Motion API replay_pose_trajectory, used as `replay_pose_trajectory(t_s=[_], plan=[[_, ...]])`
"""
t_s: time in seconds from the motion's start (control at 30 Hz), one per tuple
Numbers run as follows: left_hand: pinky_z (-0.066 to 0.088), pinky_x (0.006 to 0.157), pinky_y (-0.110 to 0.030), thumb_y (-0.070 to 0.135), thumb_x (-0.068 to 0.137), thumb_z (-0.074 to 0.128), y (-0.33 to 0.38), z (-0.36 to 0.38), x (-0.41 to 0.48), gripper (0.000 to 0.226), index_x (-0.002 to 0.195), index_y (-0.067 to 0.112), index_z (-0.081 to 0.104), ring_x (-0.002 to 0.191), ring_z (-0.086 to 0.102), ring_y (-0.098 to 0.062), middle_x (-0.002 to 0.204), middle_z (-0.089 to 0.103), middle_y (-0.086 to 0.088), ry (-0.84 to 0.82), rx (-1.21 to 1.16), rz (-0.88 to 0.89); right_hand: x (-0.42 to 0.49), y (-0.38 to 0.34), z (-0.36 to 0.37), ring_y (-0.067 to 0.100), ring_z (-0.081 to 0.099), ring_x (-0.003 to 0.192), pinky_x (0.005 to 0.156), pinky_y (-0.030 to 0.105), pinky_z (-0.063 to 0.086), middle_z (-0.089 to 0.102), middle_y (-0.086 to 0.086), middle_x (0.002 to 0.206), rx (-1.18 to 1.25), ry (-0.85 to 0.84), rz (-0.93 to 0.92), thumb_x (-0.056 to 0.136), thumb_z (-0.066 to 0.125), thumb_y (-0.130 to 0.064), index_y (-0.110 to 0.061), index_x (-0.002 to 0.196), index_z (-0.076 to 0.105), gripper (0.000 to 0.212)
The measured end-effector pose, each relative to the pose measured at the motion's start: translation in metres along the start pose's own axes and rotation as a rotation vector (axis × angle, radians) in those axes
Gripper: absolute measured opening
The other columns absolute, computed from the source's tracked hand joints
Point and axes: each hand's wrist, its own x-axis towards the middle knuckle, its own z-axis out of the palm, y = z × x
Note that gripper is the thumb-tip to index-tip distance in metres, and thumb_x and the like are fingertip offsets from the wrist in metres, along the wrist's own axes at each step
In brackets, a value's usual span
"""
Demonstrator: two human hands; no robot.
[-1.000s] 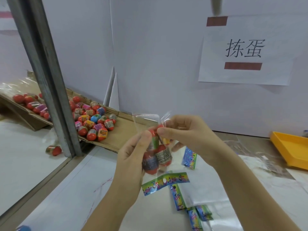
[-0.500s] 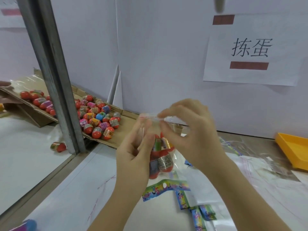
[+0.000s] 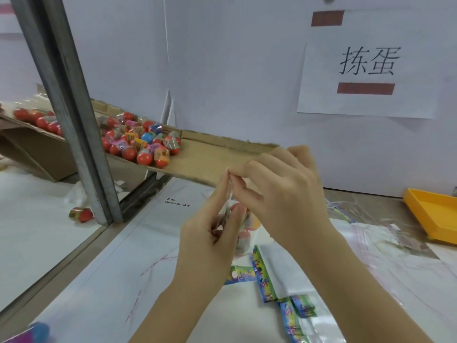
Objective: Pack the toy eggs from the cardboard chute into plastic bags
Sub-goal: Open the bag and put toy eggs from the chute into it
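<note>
Your right hand (image 3: 279,191) pinches the top edge of the bag (image 3: 250,245). Your left hand (image 3: 210,243) grips its body, with eggs (image 3: 245,237) inside, above the table (image 3: 118,280). Loose eggs (image 3: 146,144) lie on the chute (image 3: 210,162) behind.

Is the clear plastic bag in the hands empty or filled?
Filled: red toy eggs show inside the clear plastic bag; how many, cannot tell.

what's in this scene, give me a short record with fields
left hand: holds the clear plastic bag at its side
right hand: fingers pinch the bag's top edge
bag contents: red toy eggs, count unclear
brown cardboard chute: pile of multicoloured toy eggs at its upper left, lower end bare
stray egg: left of the grey metal post
yellow plastic tray: far right
</note>
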Motion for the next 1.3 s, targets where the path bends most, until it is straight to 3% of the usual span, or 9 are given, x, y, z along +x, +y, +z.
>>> replay_pose_trajectory(t_s=[0.27, 0.43, 0.57, 0.63, 0.73, 0.8, 0.9, 1.03, 1.3], plan=[[0.035, 0.045, -0.024, 0.055, 0.088, 0.043, -0.002, 0.0, -0.001, 0.046, 0.134, 0.058, 0.038, 0.046, 0.034, -0.006, 0.055, 0.04, -0.005, 0.023, 0.069, -0.042, 0.001, 0.003, 0.001, 0.023, 0.054, 0.053, 0.067, 0.037, 0.041, 0.06, -0.001, 0.058, -0.014, 0.012, 0.063, 0.077, 0.065, -0.009, -0.013, 0.063, 0.066, 0.015], [0.033, 0.043, -0.029, 0.042, 0.095, 0.044, 0.0, 0.0, -0.001, 0.041, 0.126, 0.069, 0.039, 0.045, 0.031, -0.008, 0.051, 0.036, -0.004, 0.018, 0.061, -0.043, 0.002, 0.01, -0.002, 0.022, 0.056, 0.056, 0.072, 0.036, 0.037, 0.06, -0.002, 0.061, -0.001, -0.05, 0.135, 0.078, 0.062, -0.012, -0.013, 0.066, 0.066, 0.012], [0.033, 0.044, -0.019, 0.035, 0.094, 0.05, 0.008, 0.004, -0.005, 0.038, 0.119, 0.063, 0.054, 0.043, 0.035, -0.005, 0.053, 0.046, 0.011, 0.021, -0.119, -0.103, 0.005, 0.036, -0.014, 0.02, 0.059, 0.062, 0.075, 0.035, 0.036, 0.06, -0.006, 0.068, 0.12, -0.08, 0.363, 0.075, 0.065, -0.014, -0.014, 0.073, 0.066, 0.002], [0.044, 0.047, -0.013, 0.033, 0.093, 0.057, 0.012, 0.004, -0.004, 0.029, 0.114, 0.052, 0.064, 0.055, 0.057, -0.002, 0.083, 0.071, 0.016, 0.061, -0.263, -0.159, 0.003, 0.052, -0.02, 0.021, 0.059, 0.062, 0.075, 0.036, 0.042, 0.059, -0.007, 0.068, 0.18, -0.098, 0.46, 0.074, 0.064, -0.014, -0.015, 0.075, 0.065, 0.001], [0.056, 0.068, -0.017, 0.024, 0.087, 0.055, 0.015, 0.001, 0.002, 0.035, 0.113, 0.044, 0.066, 0.095, 0.07, -0.008, 0.118, 0.069, 0.014, 0.072, -0.439, -0.211, 0.0, 0.065, -0.023, 0.016, 0.058, 0.063, 0.067, 0.015, 0.04, 0.06, -0.01, 0.065, 0.235, -0.152, 0.554, 0.076, 0.066, -0.014, -0.022, 0.074, 0.063, 0.009], [0.058, 0.077, -0.027, 0.021, 0.086, 0.055, 0.014, -0.002, 0.006, 0.036, 0.115, 0.039, 0.065, 0.108, 0.067, -0.009, 0.117, 0.07, 0.014, 0.093, -0.503, -0.249, -0.001, 0.069, -0.022, 0.011, 0.056, 0.062, 0.062, 0.008, 0.037, 0.06, -0.016, 0.064, 0.271, -0.202, 0.61, 0.076, 0.067, -0.015, -0.029, 0.07, 0.059, 0.018], [0.059, 0.079, -0.04, 0.02, 0.083, 0.056, 0.009, -0.005, 0.01, 0.034, 0.109, 0.038, 0.07, 0.11, 0.067, -0.016, 0.118, 0.07, 0.009, 0.13, -0.584, -0.339, -0.003, 0.072, -0.02, 0.009, 0.056, 0.061, 0.061, 0.017, 0.041, 0.058, -0.019, 0.063, 0.261, -0.259, 0.664, 0.076, 0.066, -0.018, -0.036, 0.066, 0.055, 0.023], [0.06, 0.075, -0.039, 0.023, 0.082, 0.057, 0.006, -0.006, 0.011, 0.034, 0.104, 0.043, 0.073, 0.107, 0.068, -0.017, 0.117, 0.071, 0.009, 0.144, -0.613, -0.375, -0.008, 0.075, -0.02, 0.005, 0.056, 0.063, 0.064, 0.033, 0.048, 0.058, -0.019, 0.065, 0.234, -0.274, 0.701, 0.076, 0.062, -0.024, -0.032, 0.07, 0.057, 0.012], [0.061, 0.076, -0.038, 0.024, 0.08, 0.058, 0.0, -0.004, 0.011, 0.031, 0.099, 0.043, 0.074, 0.107, 0.068, -0.019, 0.114, 0.071, 0.011, 0.173, -0.609, -0.412, -0.027, 0.091, -0.009, 0.004, 0.052, 0.057, 0.06, 0.027, 0.042, 0.057, -0.018, 0.063, 0.198, -0.33, 0.842, 0.078, 0.064, -0.02, -0.029, 0.069, 0.057, 0.015]])
